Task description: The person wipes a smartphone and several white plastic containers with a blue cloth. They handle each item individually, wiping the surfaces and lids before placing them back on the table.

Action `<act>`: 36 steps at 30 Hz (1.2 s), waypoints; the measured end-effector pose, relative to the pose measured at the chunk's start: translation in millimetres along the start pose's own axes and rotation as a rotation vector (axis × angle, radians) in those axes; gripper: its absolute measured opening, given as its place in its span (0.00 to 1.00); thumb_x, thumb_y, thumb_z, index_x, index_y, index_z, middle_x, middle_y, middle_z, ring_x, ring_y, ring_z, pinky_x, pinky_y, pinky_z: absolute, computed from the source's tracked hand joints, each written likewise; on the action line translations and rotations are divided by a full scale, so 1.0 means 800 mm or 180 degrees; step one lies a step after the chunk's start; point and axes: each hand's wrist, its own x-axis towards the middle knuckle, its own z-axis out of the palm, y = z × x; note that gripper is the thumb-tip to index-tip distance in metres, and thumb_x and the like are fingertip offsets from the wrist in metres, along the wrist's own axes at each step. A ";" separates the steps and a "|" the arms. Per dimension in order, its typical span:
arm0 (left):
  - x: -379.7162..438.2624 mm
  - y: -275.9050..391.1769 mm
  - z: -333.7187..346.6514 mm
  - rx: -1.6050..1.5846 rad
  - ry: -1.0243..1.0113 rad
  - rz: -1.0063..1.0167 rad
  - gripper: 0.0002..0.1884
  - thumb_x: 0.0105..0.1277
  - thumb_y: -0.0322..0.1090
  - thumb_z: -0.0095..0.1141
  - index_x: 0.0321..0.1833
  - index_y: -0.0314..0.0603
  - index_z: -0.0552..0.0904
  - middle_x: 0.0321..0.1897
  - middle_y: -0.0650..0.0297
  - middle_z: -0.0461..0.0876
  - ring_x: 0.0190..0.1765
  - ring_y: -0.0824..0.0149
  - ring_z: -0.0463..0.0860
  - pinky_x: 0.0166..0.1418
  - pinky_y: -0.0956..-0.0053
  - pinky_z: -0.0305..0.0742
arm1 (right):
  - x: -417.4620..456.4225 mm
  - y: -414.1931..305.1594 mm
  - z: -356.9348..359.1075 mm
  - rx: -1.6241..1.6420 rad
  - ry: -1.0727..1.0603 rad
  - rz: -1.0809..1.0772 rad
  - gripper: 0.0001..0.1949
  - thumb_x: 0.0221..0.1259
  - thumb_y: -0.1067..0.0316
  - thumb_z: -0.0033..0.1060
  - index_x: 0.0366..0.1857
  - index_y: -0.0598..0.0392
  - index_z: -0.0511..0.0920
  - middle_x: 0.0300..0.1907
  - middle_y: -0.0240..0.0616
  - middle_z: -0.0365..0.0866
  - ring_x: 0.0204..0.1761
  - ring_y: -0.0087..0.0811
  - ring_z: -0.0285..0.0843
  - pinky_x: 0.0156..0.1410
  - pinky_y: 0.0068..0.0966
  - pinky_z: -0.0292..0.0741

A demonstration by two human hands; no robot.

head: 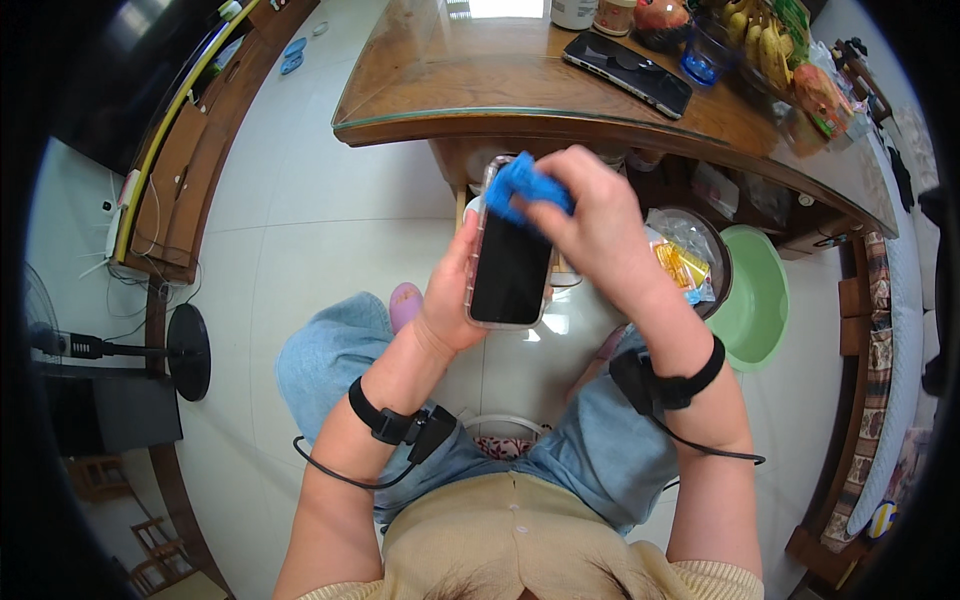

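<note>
A smartphone (510, 277) in a clear case lies face up in my left hand (450, 289), its dark screen towards me. My left fingers wrap the case from the left side and beneath, so most of them are hidden. Pinched in my right hand (589, 217) is a crumpled blue cloth (525, 187), pressed over the upper end of the screen. Cloth and right fingers look slightly blurred. A second smartphone (628, 73), dark screen upward, rests on the glass-topped wooden table (450, 82) beyond my hands.
Fruit, including bananas (769, 49), a blue glass (705, 56) and a white jar (574, 11) stand at the table's far right. Below are a lined bin (724, 262) with wrappers and a green basin (750, 300). A black fan base (189, 352) stands left.
</note>
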 end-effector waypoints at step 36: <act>0.011 0.000 0.005 0.0281 -0.0050 -0.0166 0.37 0.79 0.66 0.35 0.75 0.43 0.69 0.64 0.49 0.80 0.58 0.52 0.85 0.61 0.50 0.83 | 0.007 0.028 -0.004 -0.0299 0.0318 0.0086 0.13 0.58 0.59 0.72 0.41 0.53 0.82 0.41 0.44 0.83 0.43 0.50 0.85 0.44 0.42 0.82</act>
